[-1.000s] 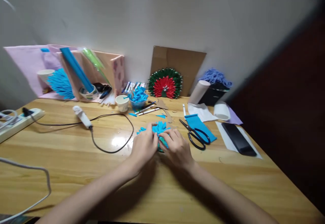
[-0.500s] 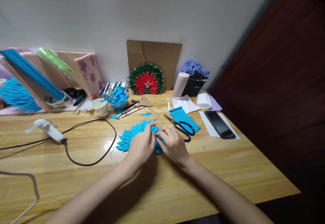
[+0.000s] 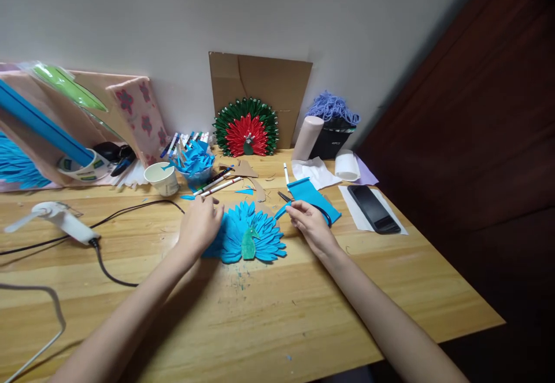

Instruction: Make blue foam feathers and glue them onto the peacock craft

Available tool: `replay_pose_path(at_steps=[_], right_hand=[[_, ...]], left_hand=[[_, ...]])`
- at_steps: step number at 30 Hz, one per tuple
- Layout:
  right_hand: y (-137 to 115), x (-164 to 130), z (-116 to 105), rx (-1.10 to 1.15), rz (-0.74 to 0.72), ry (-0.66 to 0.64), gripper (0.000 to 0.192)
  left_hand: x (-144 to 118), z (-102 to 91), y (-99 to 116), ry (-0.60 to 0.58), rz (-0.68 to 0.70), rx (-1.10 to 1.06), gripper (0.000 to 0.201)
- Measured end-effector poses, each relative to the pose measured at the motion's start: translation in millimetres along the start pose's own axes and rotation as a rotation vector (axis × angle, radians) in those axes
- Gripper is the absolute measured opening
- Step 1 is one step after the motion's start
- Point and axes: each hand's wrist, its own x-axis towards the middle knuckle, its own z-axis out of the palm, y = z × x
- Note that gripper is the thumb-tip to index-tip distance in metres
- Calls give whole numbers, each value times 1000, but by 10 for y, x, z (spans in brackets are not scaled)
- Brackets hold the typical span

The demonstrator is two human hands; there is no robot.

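One blue paper peacock [image 3: 249, 235] lay flat mid-table. Left hand [image 3: 198, 227] rested loosely curled on its left edge; right hand [image 3: 309, 225] pinched one blue petal [image 3: 281, 211]. One paper cup [image 3: 162, 178], contents unseen; one tub [image 3: 196, 166] held blue petals; one phone [image 3: 373, 208].

A light wooden table [image 3: 303, 325] stands against a plain white wall [image 3: 277, 18]; dark brown wood panelling [image 3: 489, 140] runs along the right, and light glares softly off the tabletop

A single head-worn camera looks forward and down from close above the counter [image 3: 303, 325], facing the wall [image 3: 277, 18] behind it.
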Motion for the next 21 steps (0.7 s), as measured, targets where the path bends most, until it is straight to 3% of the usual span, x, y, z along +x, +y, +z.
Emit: replay_pose_path(at_steps=[4, 8, 12, 17, 21], right_hand=[[14, -19, 39, 74, 154, -6, 32], [102, -25, 60, 93, 263, -33, 32], [168, -35, 84, 102, 241, -68, 32], [195, -57, 115, 106, 193, -73, 32], [221, -53, 102, 81, 168, -91, 32]], left_hand=[[125, 77, -242, -147, -26, -61, 38], [140, 56, -289, -209, -46, -158, 37], [132, 52, -276, -268, -58, -279, 34], [142, 85, -284, -257, -83, -380, 32], [143, 70, -260, -339, -74, -560, 38]])
